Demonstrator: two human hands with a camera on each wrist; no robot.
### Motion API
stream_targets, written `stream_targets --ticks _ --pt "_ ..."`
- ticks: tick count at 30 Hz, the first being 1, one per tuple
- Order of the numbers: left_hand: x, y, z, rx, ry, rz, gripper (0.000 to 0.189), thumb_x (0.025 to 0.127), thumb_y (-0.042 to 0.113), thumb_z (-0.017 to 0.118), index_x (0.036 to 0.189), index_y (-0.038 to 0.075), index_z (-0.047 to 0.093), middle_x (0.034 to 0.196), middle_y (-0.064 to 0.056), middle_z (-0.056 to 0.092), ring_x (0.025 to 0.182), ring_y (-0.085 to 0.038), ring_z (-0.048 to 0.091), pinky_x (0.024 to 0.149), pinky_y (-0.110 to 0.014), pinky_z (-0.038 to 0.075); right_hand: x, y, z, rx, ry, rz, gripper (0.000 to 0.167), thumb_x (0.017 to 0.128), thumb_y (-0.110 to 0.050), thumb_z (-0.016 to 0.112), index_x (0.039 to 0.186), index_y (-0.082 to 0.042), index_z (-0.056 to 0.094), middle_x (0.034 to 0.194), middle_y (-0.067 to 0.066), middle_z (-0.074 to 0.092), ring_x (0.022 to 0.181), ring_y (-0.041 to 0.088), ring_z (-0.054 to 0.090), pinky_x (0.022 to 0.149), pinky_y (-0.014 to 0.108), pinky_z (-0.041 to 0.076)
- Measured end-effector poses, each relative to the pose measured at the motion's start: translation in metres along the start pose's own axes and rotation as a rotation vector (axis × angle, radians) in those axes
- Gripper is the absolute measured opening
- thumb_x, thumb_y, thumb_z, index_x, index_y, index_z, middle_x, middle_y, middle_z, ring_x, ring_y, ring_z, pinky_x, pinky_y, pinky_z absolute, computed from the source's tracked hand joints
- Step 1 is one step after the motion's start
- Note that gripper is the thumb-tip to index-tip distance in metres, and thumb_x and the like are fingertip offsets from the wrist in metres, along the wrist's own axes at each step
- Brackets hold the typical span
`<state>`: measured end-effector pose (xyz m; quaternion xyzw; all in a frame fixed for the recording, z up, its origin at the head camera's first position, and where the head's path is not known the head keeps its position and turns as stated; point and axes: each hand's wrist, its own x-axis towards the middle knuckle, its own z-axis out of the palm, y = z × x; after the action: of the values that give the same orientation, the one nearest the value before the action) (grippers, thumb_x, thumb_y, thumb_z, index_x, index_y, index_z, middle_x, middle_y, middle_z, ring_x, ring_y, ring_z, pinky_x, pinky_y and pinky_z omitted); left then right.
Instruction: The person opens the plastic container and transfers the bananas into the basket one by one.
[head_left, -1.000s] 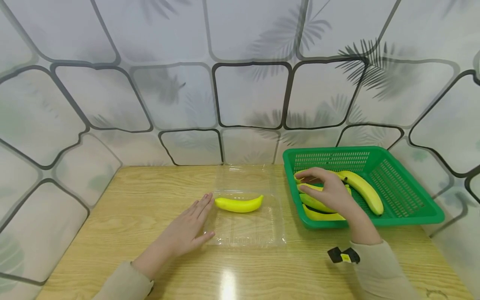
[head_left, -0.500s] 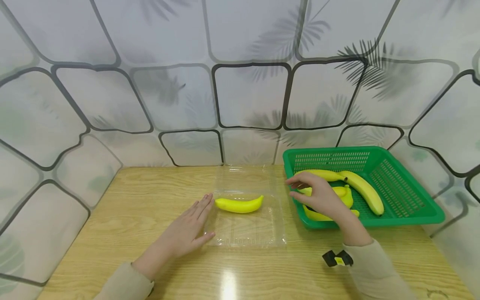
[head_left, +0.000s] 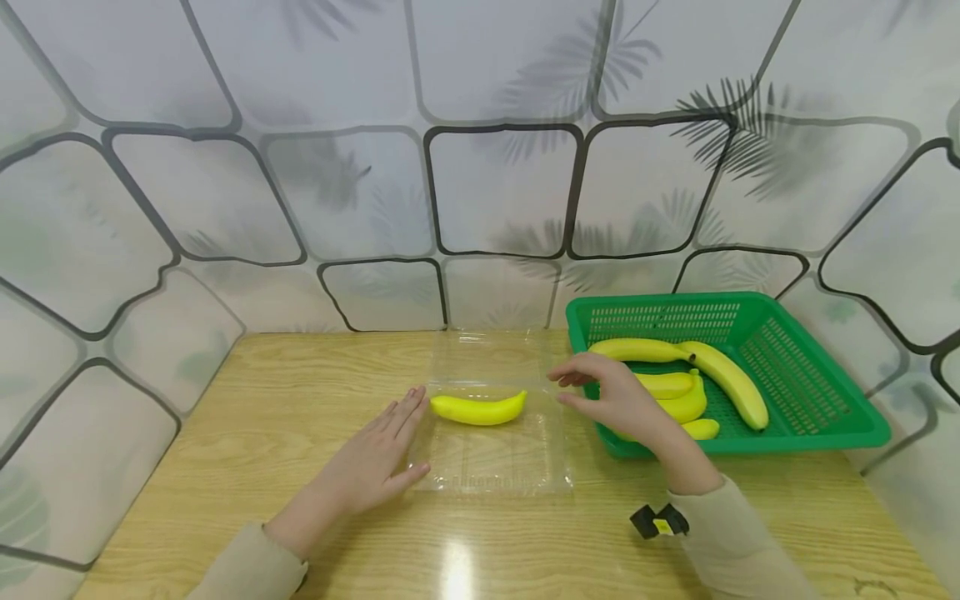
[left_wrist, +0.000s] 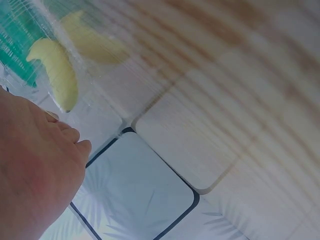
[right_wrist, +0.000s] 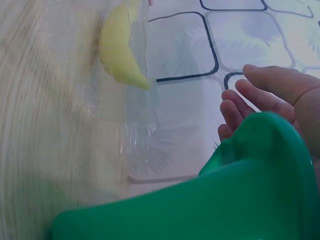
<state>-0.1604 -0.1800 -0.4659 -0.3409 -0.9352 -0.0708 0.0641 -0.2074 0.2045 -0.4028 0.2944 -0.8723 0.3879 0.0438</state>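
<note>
A single yellow banana lies in a clear plastic clamshell box, whose lid is folded back toward the wall. My left hand rests at the box's left edge, fingers straight, thumb spread near the front corner. In the left wrist view, the same banana shows beyond the knuckles. My right hand hovers over the left rim of a green basket, thumb and fingers apart with nothing between them. The right wrist view shows these bare fingers above the basket rim. Several bananas lie in the basket, partly hidden by this hand.
The wooden table meets a patterned wall right behind the box and basket. The basket stands close to the box's right side, its left rim raised between them. A black wrist camera sits by the right sleeve.
My right hand has moved left, from above the bananas to the basket's left rim, uncovering more bananas. The left hand and the banana in the box have stayed put.
</note>
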Motion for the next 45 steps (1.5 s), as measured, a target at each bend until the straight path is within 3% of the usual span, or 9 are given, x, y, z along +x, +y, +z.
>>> stream_targets --ticks 3,10,20,28,38,45 --pt "0.000 0.000 0.001 0.005 0.004 0.002 0.087 0.105 0.045 0.058 0.166 -0.006 0.022 0.176 -0.022 0.017 0.163 -0.038 0.024 0.133 -0.051 0.028 0.002 -0.004 0.004 -0.004 -0.014 -0.004 0.027 0.096 -0.004 0.077 0.123 -0.004 0.075 0.117 0.009 0.077 0.104 0.027 0.073 0.093 0.051 0.063" --pt "0.001 -0.002 0.003 0.001 0.011 0.001 0.088 0.105 0.046 0.059 0.166 -0.006 0.022 0.176 -0.023 0.018 0.163 -0.038 0.024 0.132 -0.053 0.030 0.007 -0.009 0.015 -0.009 -0.048 -0.002 0.028 0.094 -0.003 0.078 0.122 -0.006 0.076 0.119 0.007 0.078 0.104 0.024 0.074 0.095 0.041 0.064" --pt "0.001 -0.002 0.002 -0.008 -0.001 -0.008 0.088 0.105 0.048 0.058 0.166 -0.005 0.022 0.177 -0.022 0.016 0.164 -0.036 0.023 0.133 -0.052 0.030 0.010 -0.018 0.029 0.027 -0.079 -0.015 0.027 0.096 -0.006 0.077 0.123 -0.007 0.076 0.121 0.007 0.078 0.105 0.022 0.073 0.098 0.042 0.063" --pt "0.001 -0.001 0.000 -0.013 -0.034 -0.026 0.088 0.107 0.049 0.055 0.168 -0.003 0.018 0.178 -0.017 0.008 0.165 -0.034 0.019 0.134 -0.050 0.026 0.016 -0.028 0.037 0.034 -0.124 -0.048 0.029 0.095 -0.006 0.077 0.124 -0.004 0.074 0.122 0.007 0.077 0.106 0.024 0.072 0.098 0.038 0.063" --pt "0.001 -0.001 0.001 0.009 -0.024 -0.024 0.088 0.106 0.049 0.056 0.167 -0.004 0.020 0.177 -0.022 0.017 0.165 -0.035 0.021 0.134 -0.049 0.026 0.024 -0.031 0.052 0.045 -0.131 -0.085 0.027 0.096 -0.007 0.077 0.123 -0.004 0.074 0.121 0.011 0.077 0.105 0.028 0.074 0.097 0.038 0.064" --pt "0.001 0.000 0.000 -0.003 -0.030 -0.029 0.089 0.106 0.049 0.056 0.167 -0.004 0.020 0.178 -0.020 0.014 0.165 -0.034 0.020 0.134 -0.048 0.025 0.029 -0.035 0.063 0.064 -0.148 -0.079 0.028 0.095 -0.007 0.077 0.123 -0.001 0.074 0.120 0.012 0.077 0.105 0.030 0.074 0.098 0.036 0.064"
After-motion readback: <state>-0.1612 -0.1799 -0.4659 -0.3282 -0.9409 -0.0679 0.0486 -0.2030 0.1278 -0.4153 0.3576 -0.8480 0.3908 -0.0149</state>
